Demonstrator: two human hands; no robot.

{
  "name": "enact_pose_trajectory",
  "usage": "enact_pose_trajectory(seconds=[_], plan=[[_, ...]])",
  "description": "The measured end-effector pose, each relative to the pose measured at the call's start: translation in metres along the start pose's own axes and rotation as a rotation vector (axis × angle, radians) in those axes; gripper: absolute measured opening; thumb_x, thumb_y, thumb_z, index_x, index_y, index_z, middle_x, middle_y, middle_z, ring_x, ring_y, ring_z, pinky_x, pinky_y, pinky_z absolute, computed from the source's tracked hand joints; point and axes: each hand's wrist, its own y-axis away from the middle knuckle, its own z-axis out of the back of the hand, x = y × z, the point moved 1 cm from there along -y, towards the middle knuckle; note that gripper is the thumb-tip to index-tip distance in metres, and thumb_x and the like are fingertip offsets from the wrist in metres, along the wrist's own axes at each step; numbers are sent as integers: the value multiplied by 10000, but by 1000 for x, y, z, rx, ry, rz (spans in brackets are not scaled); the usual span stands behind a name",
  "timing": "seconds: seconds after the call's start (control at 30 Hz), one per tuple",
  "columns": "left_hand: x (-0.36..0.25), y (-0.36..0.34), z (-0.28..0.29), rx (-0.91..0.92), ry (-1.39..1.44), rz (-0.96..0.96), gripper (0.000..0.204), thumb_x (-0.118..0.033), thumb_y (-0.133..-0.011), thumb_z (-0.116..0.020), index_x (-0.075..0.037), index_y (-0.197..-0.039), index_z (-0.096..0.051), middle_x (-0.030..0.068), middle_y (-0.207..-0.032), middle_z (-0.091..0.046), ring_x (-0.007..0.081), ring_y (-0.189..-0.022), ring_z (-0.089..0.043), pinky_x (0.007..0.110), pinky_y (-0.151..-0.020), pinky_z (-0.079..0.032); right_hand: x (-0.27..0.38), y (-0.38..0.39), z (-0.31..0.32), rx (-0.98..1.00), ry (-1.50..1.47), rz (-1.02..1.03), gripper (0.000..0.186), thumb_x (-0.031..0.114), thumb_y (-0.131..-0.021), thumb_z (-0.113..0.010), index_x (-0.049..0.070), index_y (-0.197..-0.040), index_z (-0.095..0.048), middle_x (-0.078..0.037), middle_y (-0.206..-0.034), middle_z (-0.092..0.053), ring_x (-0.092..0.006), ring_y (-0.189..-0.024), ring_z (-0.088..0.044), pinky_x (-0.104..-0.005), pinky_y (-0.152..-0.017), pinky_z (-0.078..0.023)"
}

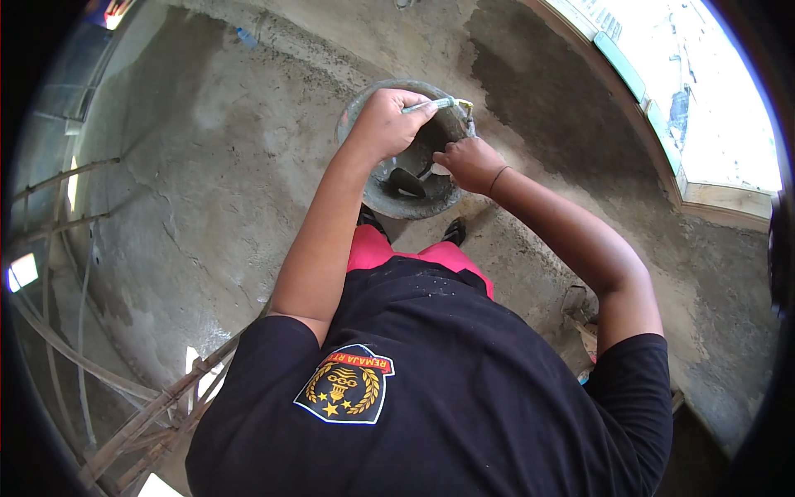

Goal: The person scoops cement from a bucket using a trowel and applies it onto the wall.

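My left hand [389, 124] grips a pale green handle [439, 103] with a bent metal end, held across the top of a grey, mortar-stained bucket [354, 114]. My right hand [470, 164], with a dark band at the wrist, is closed at the bucket's right side on a small pale piece [440, 169], apparently the trowel's handle. The dark trowel blade [406, 182] lies low inside the bucket. What exactly the far end of the green-handled tool is, I cannot make out.
I stand on rough grey concrete [207, 149], shoes just below the bucket. Bamboo poles [157, 406] form a frame at lower left. A bright opening with a wooden frame [720, 197] is at upper right. A small blue bottle [247, 37] lies at the far edge.
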Motion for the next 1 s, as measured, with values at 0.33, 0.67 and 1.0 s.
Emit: enact_pose_trajectory(seconds=[0.33, 0.67, 1.0], plan=[[1, 12, -19, 46, 65, 109, 222, -179, -870, -591, 19, -926, -675, -31, -795, -607, 45, -727, -504, 202, -658, -404, -20, 52, 15, 37, -225, -204, 310, 258, -648, -684, 131, -926, -629, -110, -717, -627, -285, -731, -631, -407, -643, -493], [-7, 15, -45, 36, 175, 164, 209, -186, -889, -571, 0, -905, -666, -113, -621, -430, -5, -549, -322, 196, -486, -250, -21, 166, -10, -145, -662, -769, 359, 371, -688, -712, 87, -900, -658, -158, -775, -652, -327, -721, -632, -408, -651, -499], [-14, 2, -59, -9, 203, 246, 210, -175, -899, -551, -4, -935, -667, -118, -575, -364, -6, -507, -271, 190, -459, -202, 10, 209, -77, -344, -663, -916, 407, 392, -719, -703, 43, -923, -664, -178, -766, -646, -325, -695, -635, -384, -640, -500]])
